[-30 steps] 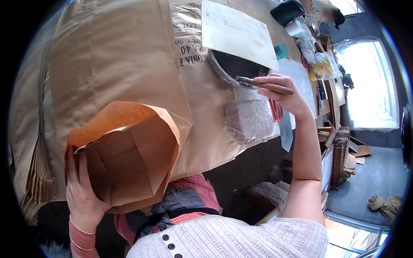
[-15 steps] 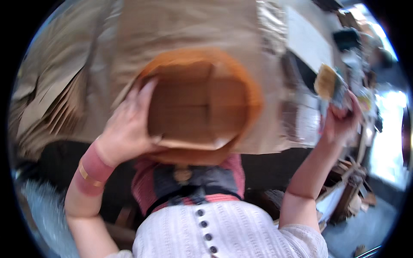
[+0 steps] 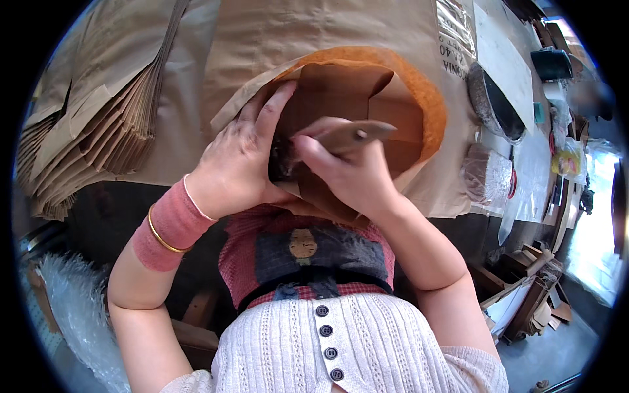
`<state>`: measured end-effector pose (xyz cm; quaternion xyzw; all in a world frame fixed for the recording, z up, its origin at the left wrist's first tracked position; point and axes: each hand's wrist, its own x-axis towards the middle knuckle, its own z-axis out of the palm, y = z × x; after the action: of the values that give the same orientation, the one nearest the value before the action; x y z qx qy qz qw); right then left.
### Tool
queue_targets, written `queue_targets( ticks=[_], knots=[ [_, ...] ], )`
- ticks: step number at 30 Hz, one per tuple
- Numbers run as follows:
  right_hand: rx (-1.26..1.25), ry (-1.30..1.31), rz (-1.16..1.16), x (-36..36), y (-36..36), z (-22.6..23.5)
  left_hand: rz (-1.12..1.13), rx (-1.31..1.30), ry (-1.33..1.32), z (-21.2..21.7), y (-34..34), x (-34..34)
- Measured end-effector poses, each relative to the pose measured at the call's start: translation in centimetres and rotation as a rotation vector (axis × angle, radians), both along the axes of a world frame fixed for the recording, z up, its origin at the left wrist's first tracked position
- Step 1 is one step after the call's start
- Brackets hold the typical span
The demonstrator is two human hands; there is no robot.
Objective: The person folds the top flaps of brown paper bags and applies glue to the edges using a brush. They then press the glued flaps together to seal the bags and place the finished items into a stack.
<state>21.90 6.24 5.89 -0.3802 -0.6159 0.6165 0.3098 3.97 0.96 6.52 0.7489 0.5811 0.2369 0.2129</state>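
Observation:
An opened brown paper bag (image 3: 409, 111) with an orange-brown rim lies in front of me, its mouth facing up. My left hand (image 3: 232, 150) grips the bag's left edge, fingers reaching over into the mouth and thumb lower down. Inside the opening, my right hand (image 3: 350, 167) is closed around a flat wooden-handled brush (image 3: 373, 130). The handle, with a hole near its end, points up and right. The brush head is blurred and mostly hidden beside my left fingers.
Stacked folded paper bags (image 3: 108, 134) fan out at the left. To the right sit a dark-lined trough (image 3: 488, 98), a plastic-wrapped block (image 3: 488, 173), a white board (image 3: 504, 59) and a dark green container (image 3: 552, 64). Clear plastic (image 3: 72, 314) hangs low on the left.
My right hand has brought the brush from the right side of the table into the bag's mouth. My left hand still holds the bag's edge.

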Motion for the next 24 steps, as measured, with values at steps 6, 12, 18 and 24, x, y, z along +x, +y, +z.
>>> queue_targets(
  ticks=[6,12,18,24],
  knots=[
    [0.536,-0.415,-0.359,7.6,2.9,2.9,0.006,-0.095,0.030,0.4,0.0,-0.1],
    [0.435,-0.500,-0.091,9.5,1.6,3.0,0.084,-0.156,-0.023,-0.2,-0.3,0.1],
    [0.687,-0.149,0.031,11.3,2.1,8.2,-0.077,-0.077,0.246,0.8,-0.3,-1.1],
    [0.853,-0.226,0.518,4.2,4.8,3.9,-0.124,-0.067,0.309,0.8,-0.3,-1.2]
  ],
)
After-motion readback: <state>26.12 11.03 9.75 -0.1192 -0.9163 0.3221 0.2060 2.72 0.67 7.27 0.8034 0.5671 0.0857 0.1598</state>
